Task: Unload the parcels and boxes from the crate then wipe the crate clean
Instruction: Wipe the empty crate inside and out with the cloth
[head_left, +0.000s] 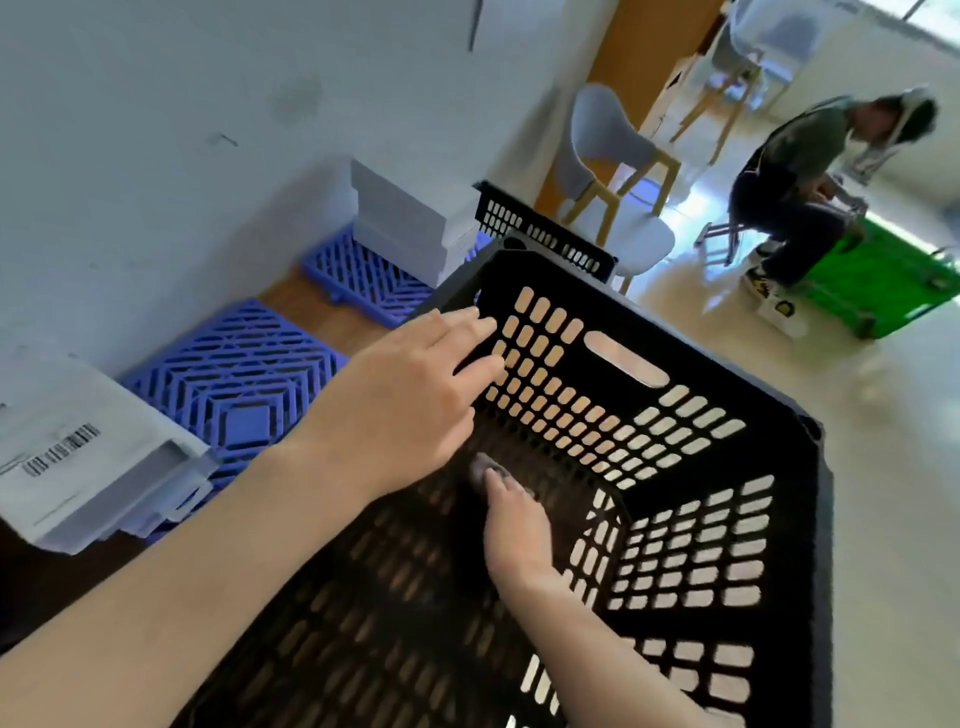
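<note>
The black crate (823, 545) is sitting dead centre. The left hand (410, 395) is lying over its 10 o'clock rim, fingers straight. Inside, the right hand (514, 530) is pressing a grey cloth (484, 466) flat-fingered onto the crate's bottom. White parcels (78, 447) are lying at 9 o'clock, boxes (400, 218) at 11. Bare floor (893, 467) is stretching away at 3.

cloth (484, 469) blurred — mostly hidden, crate (815, 571) cropped
</note>
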